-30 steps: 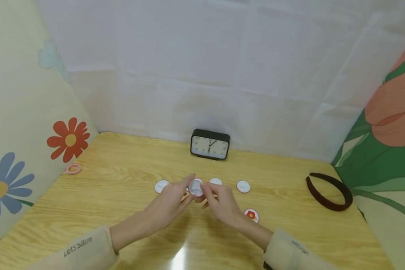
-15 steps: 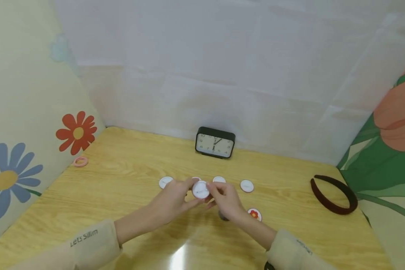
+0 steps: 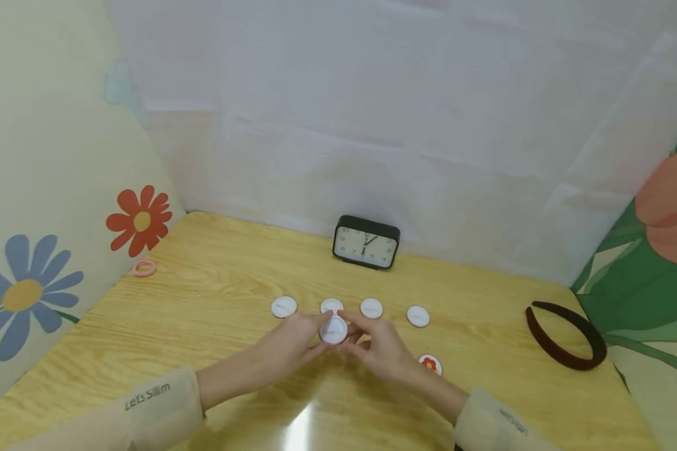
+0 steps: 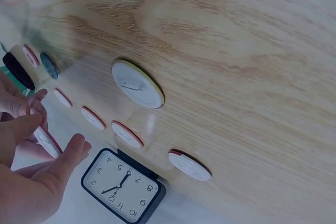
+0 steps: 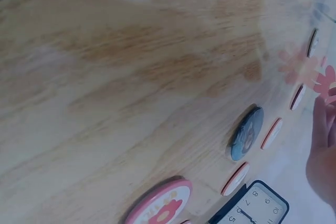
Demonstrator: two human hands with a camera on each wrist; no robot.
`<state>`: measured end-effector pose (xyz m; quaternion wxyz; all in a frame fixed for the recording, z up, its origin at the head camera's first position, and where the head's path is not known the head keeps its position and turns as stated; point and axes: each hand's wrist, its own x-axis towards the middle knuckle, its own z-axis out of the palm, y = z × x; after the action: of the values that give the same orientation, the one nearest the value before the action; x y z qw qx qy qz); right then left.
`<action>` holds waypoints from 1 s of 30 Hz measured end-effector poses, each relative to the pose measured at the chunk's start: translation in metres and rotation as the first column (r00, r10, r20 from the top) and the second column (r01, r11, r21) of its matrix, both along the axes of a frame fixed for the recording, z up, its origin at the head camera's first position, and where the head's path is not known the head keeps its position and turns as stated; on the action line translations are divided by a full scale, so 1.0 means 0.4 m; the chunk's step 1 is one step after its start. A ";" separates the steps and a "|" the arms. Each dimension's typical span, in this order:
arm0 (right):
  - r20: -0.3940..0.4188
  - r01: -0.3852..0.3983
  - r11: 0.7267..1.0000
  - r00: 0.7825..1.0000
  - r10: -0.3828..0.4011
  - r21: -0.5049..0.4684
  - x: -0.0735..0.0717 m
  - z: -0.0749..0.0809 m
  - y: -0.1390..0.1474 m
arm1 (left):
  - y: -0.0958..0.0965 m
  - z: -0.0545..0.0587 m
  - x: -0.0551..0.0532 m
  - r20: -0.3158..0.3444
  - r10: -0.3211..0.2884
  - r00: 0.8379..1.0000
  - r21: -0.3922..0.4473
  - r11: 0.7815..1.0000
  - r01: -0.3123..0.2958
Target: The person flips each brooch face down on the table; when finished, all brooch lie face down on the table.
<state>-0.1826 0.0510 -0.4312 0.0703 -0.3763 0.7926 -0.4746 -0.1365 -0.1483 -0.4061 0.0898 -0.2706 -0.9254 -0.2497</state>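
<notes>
My left hand [image 3: 293, 343] and right hand [image 3: 385, 351] meet over the table, both pinching the edge of one round pin-back button badge [image 3: 333, 329]. Its white back with the pin faces up. In the left wrist view this badge [image 4: 47, 141] appears edge-on between the fingers. Beyond the hands lies a row of white-backed badges: one at left [image 3: 284, 307], a second badge [image 3: 331, 306], a third badge [image 3: 371, 308] and a right-hand badge [image 3: 418, 316]. A red-flower badge [image 3: 430, 364] lies face up beside my right wrist. A dark teal badge [image 5: 247, 134] is hidden in the head view.
A black desk clock [image 3: 367, 242] stands behind the row. At the right lies a dark red headband [image 3: 566, 335], and at the far left a pink ring-shaped band [image 3: 144, 268]. Another badge [image 4: 137, 84] with a yellowish edge lies face down. White cloth hangs behind the table.
Both hands have drawn the held badge slightly nearer to me. Its back shows more plainly, and the second badge of the row has come into view. The head view has shifted a little.
</notes>
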 end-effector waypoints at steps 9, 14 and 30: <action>-0.382 0.024 0.989 0.924 0.033 0.144 0.012 -0.021 0.011 | 0.004 -0.017 -0.001 -0.045 -0.095 0.994 -0.036 0.995 0.094; -0.498 0.104 0.960 0.866 0.041 0.259 0.016 -0.028 0.017 | 0.010 -0.029 0.000 -0.031 -0.112 0.993 -0.037 0.993 0.111; -0.419 0.070 0.895 0.898 0.136 0.441 0.022 -0.060 -0.003 | 0.013 -0.081 0.013 -0.039 -0.054 0.998 -0.105 0.993 0.050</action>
<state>-0.1737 0.0500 -0.4552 -0.0176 -0.4611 0.8683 -0.1819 -0.1311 -0.1430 -0.4383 0.0886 -0.3042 -0.9276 -0.1978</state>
